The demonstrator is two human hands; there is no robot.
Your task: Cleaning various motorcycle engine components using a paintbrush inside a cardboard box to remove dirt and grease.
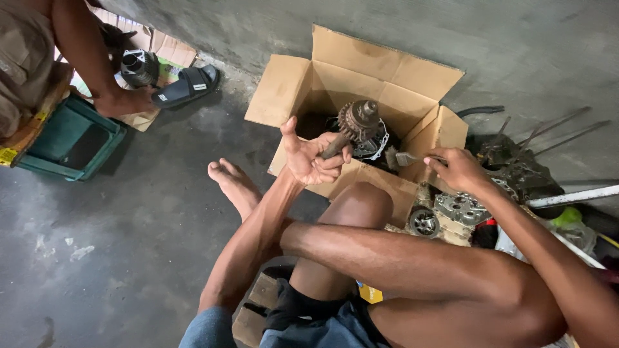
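Left hand [314, 158]: palm up, fingers curled around the lower end of a gear shaft [351, 129], thumb standing free. The shaft tilts up and away, held over the open cardboard box [361, 74]. It is rusty brown and grimy, with a toothed gear stack near the top and a narrower stub above it.

Right hand [459, 169]: fingers pinched narrow on the handle of a small brush [406, 158]. The bristles point left toward the shaft, close to it; cannot tell whether they touch.

Inside the box, dark metal parts lie under the shaft, one with a pale gasket-like outline. Flaps stand open on all sides.

Right of the box: a grey engine casing [459, 207], a round bearing part [423, 222], darker engine pieces and thin rods against the wall.

Floor [129, 219]: bare concrete, stained dark, with pale flecks. Wall is rough grey concrete too.

Upper left: another person's arm [90, 61], hand resting by a black sandal [187, 87], a green crate [68, 138] beside them.
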